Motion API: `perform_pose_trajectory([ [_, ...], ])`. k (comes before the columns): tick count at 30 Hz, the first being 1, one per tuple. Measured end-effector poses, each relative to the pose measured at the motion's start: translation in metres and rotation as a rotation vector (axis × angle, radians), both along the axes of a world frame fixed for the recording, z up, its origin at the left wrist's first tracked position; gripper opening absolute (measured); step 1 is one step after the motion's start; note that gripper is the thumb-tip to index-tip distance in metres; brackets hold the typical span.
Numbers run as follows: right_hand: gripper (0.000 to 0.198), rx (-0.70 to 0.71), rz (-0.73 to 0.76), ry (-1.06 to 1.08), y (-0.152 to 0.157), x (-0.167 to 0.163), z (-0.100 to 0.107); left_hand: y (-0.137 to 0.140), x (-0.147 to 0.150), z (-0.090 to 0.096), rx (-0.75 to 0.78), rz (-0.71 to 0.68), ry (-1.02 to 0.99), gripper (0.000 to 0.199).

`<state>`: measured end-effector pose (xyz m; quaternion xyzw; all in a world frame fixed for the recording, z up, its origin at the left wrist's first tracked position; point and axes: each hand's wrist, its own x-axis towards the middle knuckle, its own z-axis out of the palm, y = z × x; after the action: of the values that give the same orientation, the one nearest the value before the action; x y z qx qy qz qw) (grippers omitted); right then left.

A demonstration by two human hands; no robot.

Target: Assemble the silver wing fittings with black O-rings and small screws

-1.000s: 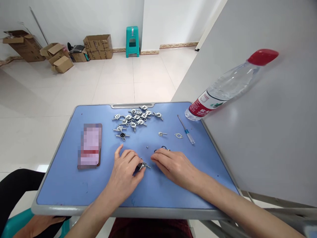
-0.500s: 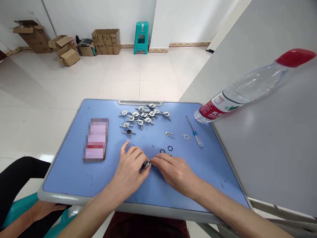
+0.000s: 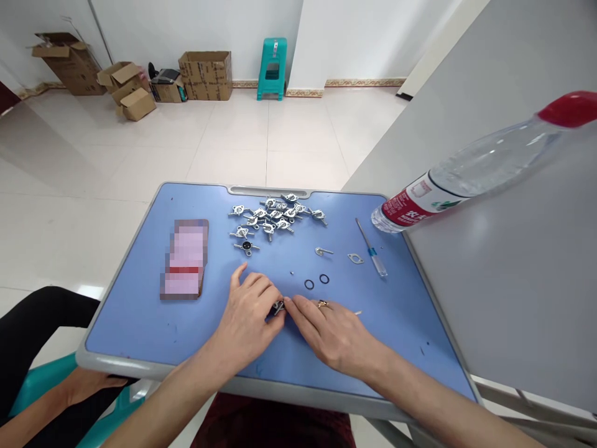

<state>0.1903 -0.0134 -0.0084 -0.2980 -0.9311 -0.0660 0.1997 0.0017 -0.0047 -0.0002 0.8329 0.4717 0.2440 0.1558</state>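
A small metal fuel valve (image 3: 278,307) is pinched between the thumb and fingers of my left hand (image 3: 252,308), low over the front middle of the table. My right hand (image 3: 333,326) meets the valve's right side, fingers pressed together; whatever its fingertips hold is hidden. Beyond the hands lie two black O-rings (image 3: 309,284), a tiny metal bit (image 3: 291,272), a small lever (image 3: 323,251) and a flat two-hole plate (image 3: 355,258). A valve body with a black seal (image 3: 247,246) rests in front of a pile of similar valves (image 3: 275,215).
A screwdriver (image 3: 372,249) with a clear-blue handle lies at the right, near a large water bottle (image 3: 410,202). At the left is a phone (image 3: 186,258). Another person's hand (image 3: 93,386) and dark-clothed leg show beyond the table's left edge. Boxes (image 3: 205,74) and a green stool (image 3: 273,68) stand by the wall.
My right hand's fingers have straightened and turned flatter against the valve. A thin pale piece now shows behind that hand. The left hand keeps its hold, and the whole view has shifted slightly.
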Motion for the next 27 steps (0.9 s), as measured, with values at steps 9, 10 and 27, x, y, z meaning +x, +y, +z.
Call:
perform_pose_trajectory([
  [9, 0.037, -0.519, -0.133, 0.422, 0.003, 0.013, 0.017, 0.001, 0.002, 0.002, -0.049, -0.005, 0.004, 0.009],
  [10, 0.036, -0.625, -0.136, 0.468, 0.004, 0.015, 0.022, 0.001, 0.003, 0.002, -0.055, -0.006, 0.006, 0.009],
  [27, 0.028, -0.656, -0.009, 0.740, 0.028, -0.010, 0.045, 0.002, 0.000, -0.002, -0.062, -0.033, -0.041, 0.008],
])
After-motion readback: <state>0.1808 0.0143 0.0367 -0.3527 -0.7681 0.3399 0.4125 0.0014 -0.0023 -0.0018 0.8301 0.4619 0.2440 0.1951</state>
